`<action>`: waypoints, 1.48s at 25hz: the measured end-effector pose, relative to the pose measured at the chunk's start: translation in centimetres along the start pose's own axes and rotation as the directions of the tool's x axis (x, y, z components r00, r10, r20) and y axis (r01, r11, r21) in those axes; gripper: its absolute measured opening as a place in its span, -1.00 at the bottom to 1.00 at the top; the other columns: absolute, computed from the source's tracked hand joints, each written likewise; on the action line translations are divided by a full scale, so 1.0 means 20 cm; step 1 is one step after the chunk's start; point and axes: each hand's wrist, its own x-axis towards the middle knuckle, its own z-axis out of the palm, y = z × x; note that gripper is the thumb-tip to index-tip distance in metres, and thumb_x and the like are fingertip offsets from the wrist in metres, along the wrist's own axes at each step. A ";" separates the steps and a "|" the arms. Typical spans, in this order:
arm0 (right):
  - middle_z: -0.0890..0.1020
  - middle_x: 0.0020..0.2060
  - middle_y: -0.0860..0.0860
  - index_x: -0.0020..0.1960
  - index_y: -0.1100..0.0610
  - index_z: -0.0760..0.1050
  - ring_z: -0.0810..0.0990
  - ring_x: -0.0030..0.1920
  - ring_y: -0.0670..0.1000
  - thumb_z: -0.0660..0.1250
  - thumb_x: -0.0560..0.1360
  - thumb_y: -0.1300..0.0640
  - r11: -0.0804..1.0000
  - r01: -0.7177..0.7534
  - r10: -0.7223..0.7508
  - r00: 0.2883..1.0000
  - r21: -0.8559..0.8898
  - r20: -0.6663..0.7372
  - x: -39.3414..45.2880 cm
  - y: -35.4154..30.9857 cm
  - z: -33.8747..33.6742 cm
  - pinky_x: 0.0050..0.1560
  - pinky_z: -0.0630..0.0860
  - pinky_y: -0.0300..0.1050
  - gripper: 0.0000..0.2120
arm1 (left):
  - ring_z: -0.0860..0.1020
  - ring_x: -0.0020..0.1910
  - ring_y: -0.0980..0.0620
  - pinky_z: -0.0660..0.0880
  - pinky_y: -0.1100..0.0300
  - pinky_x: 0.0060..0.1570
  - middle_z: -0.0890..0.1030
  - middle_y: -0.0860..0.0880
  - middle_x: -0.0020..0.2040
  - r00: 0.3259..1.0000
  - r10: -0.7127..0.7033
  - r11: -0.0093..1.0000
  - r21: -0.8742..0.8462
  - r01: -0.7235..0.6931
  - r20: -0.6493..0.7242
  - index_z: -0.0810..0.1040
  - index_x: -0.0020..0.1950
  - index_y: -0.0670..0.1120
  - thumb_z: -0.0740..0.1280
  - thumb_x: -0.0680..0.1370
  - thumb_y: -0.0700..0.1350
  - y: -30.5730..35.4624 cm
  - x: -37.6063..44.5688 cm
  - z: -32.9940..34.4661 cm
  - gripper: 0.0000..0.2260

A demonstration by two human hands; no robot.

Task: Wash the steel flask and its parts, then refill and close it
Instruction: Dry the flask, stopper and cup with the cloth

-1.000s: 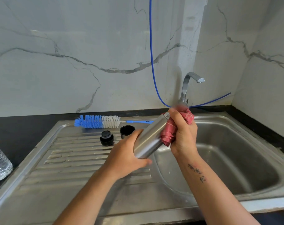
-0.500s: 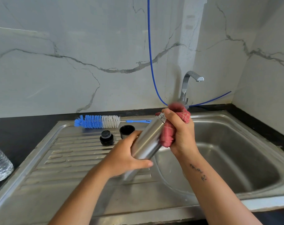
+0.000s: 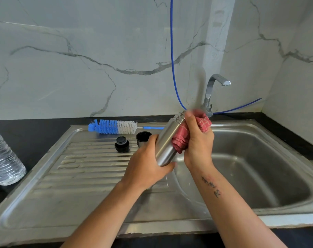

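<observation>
I hold the steel flask (image 3: 167, 142) tilted over the sink's left rim, its open neck pointing up and to the right. My left hand (image 3: 146, 165) grips its lower end. My right hand (image 3: 198, 140) holds a red checked cloth (image 3: 183, 138) wrapped against the flask's upper side. On the draining board behind lie the black stopper (image 3: 122, 144) and the black-lined cup lid (image 3: 143, 137), partly hidden by my left hand.
A blue and white bottle brush (image 3: 114, 127) lies along the back of the steel draining board (image 3: 77, 178). The basin (image 3: 255, 169) is at the right under the tap (image 3: 213, 90). A clear water bottle (image 3: 3, 160) stands at the left edge. A blue hose (image 3: 172, 56) hangs down the wall.
The flask has turned and shifted slightly in my hands while the cloth rubs along its upper part. Its neck now sits a little higher and steeper.
</observation>
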 end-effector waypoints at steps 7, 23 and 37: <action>0.68 -0.23 0.05 -0.16 0.05 0.62 0.67 -0.13 0.08 0.24 0.64 0.04 0.947 -0.247 0.211 0.960 0.205 0.181 -0.01 -0.03 0.00 0.07 0.62 0.09 -0.73 | 0.51 0.09 0.05 0.52 -0.03 0.07 0.52 0.13 0.13 0.973 -0.149 0.989 -0.003 0.151 -0.174 0.41 0.37 0.12 0.61 0.27 0.20 -0.07 -0.02 -0.14 -0.26; 0.54 0.28 0.36 0.50 0.36 0.34 0.56 0.23 0.33 0.49 0.39 -0.16 0.826 -0.564 0.554 0.811 0.002 0.188 -0.05 0.14 -0.03 -0.02 0.67 0.28 -0.12 | 0.53 -0.10 0.22 0.40 0.27 -0.23 0.56 0.14 -0.05 0.687 -0.526 0.835 -0.148 0.530 -0.502 0.42 0.16 0.01 0.71 0.24 0.05 -0.38 -0.46 -0.67 -0.35; 0.70 -0.14 0.21 0.01 0.20 0.61 0.65 -0.03 0.24 0.21 0.64 -0.02 0.830 -0.555 0.557 0.821 -0.050 0.128 0.01 0.13 -0.07 0.23 0.48 0.47 -0.68 | 0.44 0.26 -0.18 0.42 -0.18 0.28 0.34 -0.20 0.37 0.627 -0.323 0.860 0.057 0.508 -0.709 0.22 0.55 -0.10 0.72 0.16 0.09 -0.26 -0.53 -0.65 0.09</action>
